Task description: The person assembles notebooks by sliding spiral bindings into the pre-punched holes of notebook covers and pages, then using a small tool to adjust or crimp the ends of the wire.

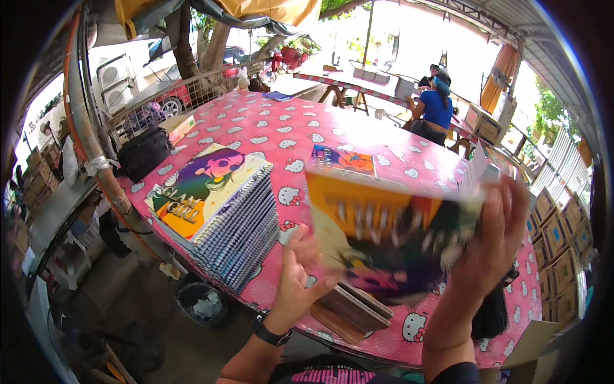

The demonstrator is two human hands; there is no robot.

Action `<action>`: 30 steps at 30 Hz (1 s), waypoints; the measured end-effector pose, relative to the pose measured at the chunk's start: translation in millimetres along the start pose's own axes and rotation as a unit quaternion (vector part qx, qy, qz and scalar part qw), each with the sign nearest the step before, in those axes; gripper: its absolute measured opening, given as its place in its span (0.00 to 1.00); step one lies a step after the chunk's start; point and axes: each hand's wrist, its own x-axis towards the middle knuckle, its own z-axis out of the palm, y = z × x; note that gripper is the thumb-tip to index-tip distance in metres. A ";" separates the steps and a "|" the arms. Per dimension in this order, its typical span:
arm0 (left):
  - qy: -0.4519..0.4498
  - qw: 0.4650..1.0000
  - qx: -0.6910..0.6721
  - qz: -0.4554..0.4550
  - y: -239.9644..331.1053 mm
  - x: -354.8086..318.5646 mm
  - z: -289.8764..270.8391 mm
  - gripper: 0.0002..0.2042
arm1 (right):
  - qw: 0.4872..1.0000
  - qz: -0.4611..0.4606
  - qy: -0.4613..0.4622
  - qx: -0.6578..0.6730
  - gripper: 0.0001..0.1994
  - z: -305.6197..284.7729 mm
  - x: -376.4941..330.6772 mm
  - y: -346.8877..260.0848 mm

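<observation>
1. Notebook, motion-blurred, hangs tilted above the pink patterned table, its yellow, green and purple cover facing you upside down.
2. Your right hand pinches it along its right edge; from that hand, the notebook extends toward 9 o'clock.
3. Your left hand is spread, thumb apart from the fingers, palm toward the notebook, which lies at its 2 to 3 o'clock; you cannot tell whether skin and cover touch.
4. At your left hand's 10 o'clock stands a neat stack of spiral-bound notebooks, its top cover showing the same colours.
5. At that hand's 4 to 5 o'clock, just below the held notebook, brown boards rest on the table; at 1 o'clock, beyond it, lies a blue-and-orange book.
6. Containers: at your left hand's 8 o'clock, a dark bin on the floor holds crumpled, pale, clear-looking plastic.
7. At your right hand's 3 o'clock, brown cartons stand stacked, their contents hidden.
8. At your right hand's 5 o'clock, beside the table, pale carton flaps show; you cannot tell what lies inside.
</observation>
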 end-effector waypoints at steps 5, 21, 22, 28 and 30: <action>0.176 0.971 -0.021 0.159 95.5 12.0 -78.0 0.25 | 0.974 0.070 -0.086 0.199 0.12 99.7 41.7 45.9; 0.283 0.950 0.097 0.091 81.0 104.1 -232.6 0.24 | 0.960 0.196 -0.152 0.127 0.16 244.2 -68.6 219.9; 0.291 0.947 0.088 0.106 76.0 105.8 -235.3 0.26 | 0.964 0.197 -0.131 0.123 0.16 247.7 -70.3 225.5; 0.297 0.944 0.080 0.121 82.6 97.0 -230.3 0.25 | 0.969 0.170 -0.176 0.036 0.17 241.6 -66.7 201.0; 0.303 0.940 0.100 0.119 82.9 98.5 -231.5 0.24 | 0.967 0.198 -0.161 0.027 0.18 245.0 -66.3 200.2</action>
